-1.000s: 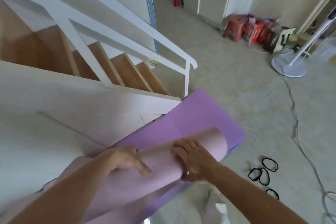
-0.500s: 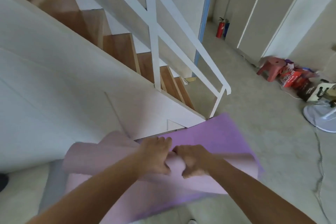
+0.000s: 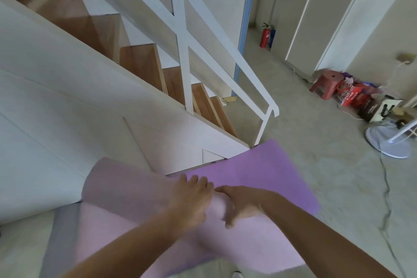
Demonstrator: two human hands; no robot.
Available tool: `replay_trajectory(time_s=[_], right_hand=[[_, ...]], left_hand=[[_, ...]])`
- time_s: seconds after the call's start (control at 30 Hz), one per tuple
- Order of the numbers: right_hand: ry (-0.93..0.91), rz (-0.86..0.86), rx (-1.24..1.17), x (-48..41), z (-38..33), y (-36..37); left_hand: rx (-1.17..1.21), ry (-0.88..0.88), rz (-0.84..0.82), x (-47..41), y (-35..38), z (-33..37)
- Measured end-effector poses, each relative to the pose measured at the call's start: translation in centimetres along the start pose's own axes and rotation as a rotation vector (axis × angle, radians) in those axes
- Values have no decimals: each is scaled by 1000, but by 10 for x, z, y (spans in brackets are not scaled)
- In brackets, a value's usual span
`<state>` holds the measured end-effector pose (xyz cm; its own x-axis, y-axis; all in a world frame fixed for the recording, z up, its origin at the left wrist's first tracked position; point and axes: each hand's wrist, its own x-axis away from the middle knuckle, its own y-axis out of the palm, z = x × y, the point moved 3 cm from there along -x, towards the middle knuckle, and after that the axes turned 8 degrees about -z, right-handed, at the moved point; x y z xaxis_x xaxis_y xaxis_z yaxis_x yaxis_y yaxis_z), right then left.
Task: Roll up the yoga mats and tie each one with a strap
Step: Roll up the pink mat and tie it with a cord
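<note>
Purple yoga mat (image 3: 259,171) on the concrete floor (image 3: 316,124) beside the staircase (image 3: 140,63), part-rolled. Left hand (image 3: 191,201) pressed onto the roll, fingers (image 3: 198,181) curled over it. Right hand (image 3: 243,205) clenched on it too. Red stool (image 3: 327,82) and fan base (image 3: 388,144) well apart.

To my left the white stair panel (image 3: 67,124) walls off the whole left of the frame, touching the mat's (image 3: 259,171) far edge, so no hand passes there. The handrail post (image 3: 262,128) stands just beyond the mat's top corner. Right of the mat, bare floor (image 3: 316,146) lies open through the centre right. A cable (image 3: 387,198) runs down the far right; the fan base (image 3: 388,142) sits upper right.
</note>
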<state>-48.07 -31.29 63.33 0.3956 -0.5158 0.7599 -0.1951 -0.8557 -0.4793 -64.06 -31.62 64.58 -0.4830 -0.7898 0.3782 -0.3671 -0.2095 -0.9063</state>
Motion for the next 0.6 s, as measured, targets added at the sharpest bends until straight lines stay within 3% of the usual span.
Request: replay_trajectory(time_s=[0.07, 0.17, 0.27, 0.33, 0.43, 0.6], right_hand=[[12, -12, 97, 0, 3, 4], [33, 157, 324, -3, 13, 16], [-49, 498, 561, 2, 17, 18], [-69, 668, 686, 4, 19, 17], [-44, 774, 664, 4, 21, 13], [8, 776, 452, 12, 10, -5]], left_hand=[[-136, 90, 166, 6, -11, 19], [31, 83, -38, 2, -11, 19], [324, -5, -270, -1, -14, 5], [414, -33, -318, -4, -10, -1], [287, -110, -131, -10, -13, -4], [-24, -97, 249, -6, -26, -7]])
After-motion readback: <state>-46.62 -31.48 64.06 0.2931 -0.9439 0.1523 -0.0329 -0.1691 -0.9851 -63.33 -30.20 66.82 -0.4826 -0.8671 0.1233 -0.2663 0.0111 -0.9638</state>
